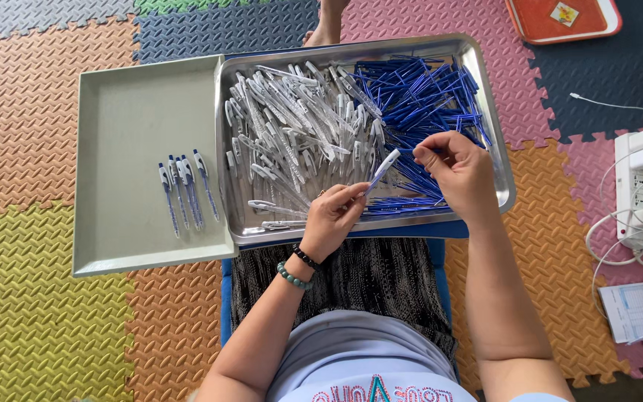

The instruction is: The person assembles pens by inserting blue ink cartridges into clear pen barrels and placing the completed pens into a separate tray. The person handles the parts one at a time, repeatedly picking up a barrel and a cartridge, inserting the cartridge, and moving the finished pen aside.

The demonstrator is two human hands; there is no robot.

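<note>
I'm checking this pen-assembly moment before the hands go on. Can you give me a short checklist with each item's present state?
1. Clear plastic pen barrel gripped by left hand: ok.
2. Right hand pinching a thin blue refill: cannot tell, fingers hide it.
3. Loose blue refills within reach in the shiny steel tray: ok.
4. Finished pens lying together in the grey plastic tray: ok.
5. Steel tray resting level: cannot tell.
</note>
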